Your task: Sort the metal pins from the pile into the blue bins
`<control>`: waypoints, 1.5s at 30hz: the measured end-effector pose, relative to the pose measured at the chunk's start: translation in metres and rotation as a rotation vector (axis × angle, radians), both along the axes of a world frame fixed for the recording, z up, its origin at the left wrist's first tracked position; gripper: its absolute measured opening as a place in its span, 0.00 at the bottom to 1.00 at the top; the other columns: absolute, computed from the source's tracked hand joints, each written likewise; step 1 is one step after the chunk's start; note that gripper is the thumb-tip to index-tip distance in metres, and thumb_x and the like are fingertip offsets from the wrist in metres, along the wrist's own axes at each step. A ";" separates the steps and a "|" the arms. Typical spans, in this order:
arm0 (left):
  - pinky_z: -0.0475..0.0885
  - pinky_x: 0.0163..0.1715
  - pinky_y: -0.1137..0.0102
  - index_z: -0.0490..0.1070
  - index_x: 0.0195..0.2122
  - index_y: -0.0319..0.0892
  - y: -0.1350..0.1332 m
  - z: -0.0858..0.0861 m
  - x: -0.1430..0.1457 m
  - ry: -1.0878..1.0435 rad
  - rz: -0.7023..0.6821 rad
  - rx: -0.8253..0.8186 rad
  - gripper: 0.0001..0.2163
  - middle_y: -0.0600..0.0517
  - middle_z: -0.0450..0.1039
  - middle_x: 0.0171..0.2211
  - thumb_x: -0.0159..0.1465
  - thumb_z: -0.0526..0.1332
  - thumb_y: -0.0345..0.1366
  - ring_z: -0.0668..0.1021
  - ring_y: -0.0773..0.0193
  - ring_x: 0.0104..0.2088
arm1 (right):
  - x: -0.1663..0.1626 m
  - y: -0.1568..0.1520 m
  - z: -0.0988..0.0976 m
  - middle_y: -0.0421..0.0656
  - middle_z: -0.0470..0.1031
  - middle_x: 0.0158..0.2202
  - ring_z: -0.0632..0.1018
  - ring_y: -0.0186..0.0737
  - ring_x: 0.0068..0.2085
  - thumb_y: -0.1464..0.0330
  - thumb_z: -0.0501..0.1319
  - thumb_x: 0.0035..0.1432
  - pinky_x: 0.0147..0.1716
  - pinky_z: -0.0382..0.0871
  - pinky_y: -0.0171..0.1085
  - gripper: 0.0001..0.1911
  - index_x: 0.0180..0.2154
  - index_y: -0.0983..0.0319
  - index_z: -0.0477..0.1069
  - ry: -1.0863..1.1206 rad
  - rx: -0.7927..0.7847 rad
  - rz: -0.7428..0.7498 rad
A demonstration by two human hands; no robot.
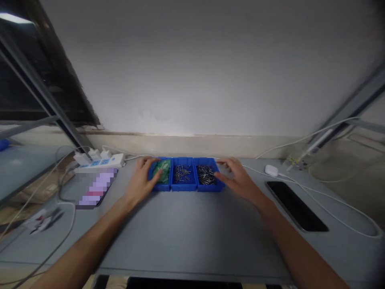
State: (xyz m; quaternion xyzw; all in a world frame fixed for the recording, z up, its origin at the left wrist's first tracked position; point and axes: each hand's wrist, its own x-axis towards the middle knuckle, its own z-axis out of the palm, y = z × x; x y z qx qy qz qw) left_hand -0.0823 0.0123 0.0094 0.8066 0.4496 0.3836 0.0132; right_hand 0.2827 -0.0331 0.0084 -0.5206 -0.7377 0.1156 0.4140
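Three blue plastic bins stand side by side at the far edge of the grey table. The left bin holds green parts, the middle bin small metal pins, the right bin darker metal pieces. My left hand grips the left end of the row, thumb over the left bin's rim, fingers round its outer wall. My right hand rests against the right bin's outer side, fingers curved along its wall.
A white power strip with plugged chargers and cables lies at the back left, a blurred flat item in front of it. A dark phone and a white earbud case with cable lie at right. Wall close behind.
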 end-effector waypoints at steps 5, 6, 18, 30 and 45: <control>0.60 0.67 0.43 0.51 0.73 0.53 0.009 0.041 0.020 0.388 -0.333 -0.142 0.47 0.39 0.44 0.74 0.58 0.71 0.58 0.57 0.36 0.72 | 0.034 0.021 -0.008 0.48 0.48 0.74 0.58 0.61 0.71 0.51 0.78 0.45 0.64 0.66 0.54 0.63 0.73 0.48 0.45 -0.066 -0.253 0.363; 0.58 0.67 0.40 0.45 0.75 0.52 0.017 0.046 0.025 0.457 -0.367 -0.185 0.54 0.37 0.38 0.76 0.54 0.73 0.59 0.51 0.32 0.73 | 0.037 0.024 -0.012 0.49 0.44 0.75 0.56 0.62 0.72 0.53 0.79 0.44 0.66 0.64 0.55 0.67 0.74 0.48 0.41 -0.088 -0.271 0.386; 0.51 0.66 0.33 0.43 0.76 0.52 0.092 0.034 0.070 0.785 -0.475 -0.529 0.67 0.35 0.48 0.74 0.37 0.78 0.57 0.55 0.27 0.72 | 0.032 0.053 -0.043 0.52 0.43 0.76 0.54 0.63 0.73 0.57 0.81 0.40 0.71 0.52 0.60 0.75 0.76 0.52 0.33 -0.148 -0.256 0.446; 0.58 0.63 0.32 0.46 0.76 0.46 0.011 0.042 0.092 0.720 -0.604 -0.403 0.63 0.33 0.52 0.72 0.42 0.75 0.61 0.62 0.22 0.67 | 0.059 -0.020 -0.037 0.51 0.47 0.75 0.57 0.66 0.72 0.54 0.80 0.41 0.70 0.56 0.61 0.73 0.75 0.49 0.35 -0.241 -0.249 0.399; 0.51 0.69 0.34 0.21 0.75 0.58 -0.096 -0.034 0.026 0.066 -0.533 -0.717 0.74 0.42 0.17 0.76 0.42 0.81 0.52 0.39 0.27 0.74 | 0.056 -0.097 -0.035 0.49 0.29 0.77 0.45 0.68 0.75 0.50 0.79 0.42 0.72 0.43 0.64 0.78 0.75 0.49 0.23 -0.236 -0.553 0.393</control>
